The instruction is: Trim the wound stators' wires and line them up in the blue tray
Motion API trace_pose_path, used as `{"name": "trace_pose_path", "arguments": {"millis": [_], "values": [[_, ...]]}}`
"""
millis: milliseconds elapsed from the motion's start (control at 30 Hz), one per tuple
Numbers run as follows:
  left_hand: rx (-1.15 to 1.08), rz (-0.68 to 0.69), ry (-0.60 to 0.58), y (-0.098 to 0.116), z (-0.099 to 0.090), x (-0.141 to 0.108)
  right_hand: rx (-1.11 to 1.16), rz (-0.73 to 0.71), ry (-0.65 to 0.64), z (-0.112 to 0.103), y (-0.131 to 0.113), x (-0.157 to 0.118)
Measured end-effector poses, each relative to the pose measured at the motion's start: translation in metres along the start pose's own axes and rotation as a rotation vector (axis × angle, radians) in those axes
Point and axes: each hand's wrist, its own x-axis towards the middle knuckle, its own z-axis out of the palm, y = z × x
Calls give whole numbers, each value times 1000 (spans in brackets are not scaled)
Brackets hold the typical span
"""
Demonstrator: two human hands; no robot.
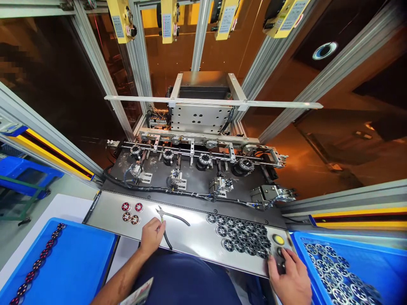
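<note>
Black-handled metal cutters (177, 217) splayed near left; my left hand (151, 235) touches, grip unclear; right hand (291, 276) unclenched on round black button (280, 250).

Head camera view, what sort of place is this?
Probably a factory workstation: a machine with metal clamps stands ahead, blue trays of round parts sit at both sides, and pliers are at the left hand.

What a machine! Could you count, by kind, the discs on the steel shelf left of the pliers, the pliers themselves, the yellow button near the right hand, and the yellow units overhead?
Red-marked discs: 2
Copper-coloured discs: 2
Pliers: 1
Yellow button: 1
Yellow overhead units: 4
Total: 10
</note>
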Motion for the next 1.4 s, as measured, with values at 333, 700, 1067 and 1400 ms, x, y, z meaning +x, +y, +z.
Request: {"name": "trace_pose_path", "arguments": {"millis": [333,700,1067,1400], "values": [[-1,-14,-14,1,-1,0,6,-24,-14,2,5,-2],[-39,-40,-48,0,0,-2,-3,-159,-105,-13,17,-15],[-32,-71,-65,3,-2,-1,-53,-126,-147,-19,16,-14],[-28,-61,-56,5,-3,0,-63,-50,-194,-23,23,-6]]}}
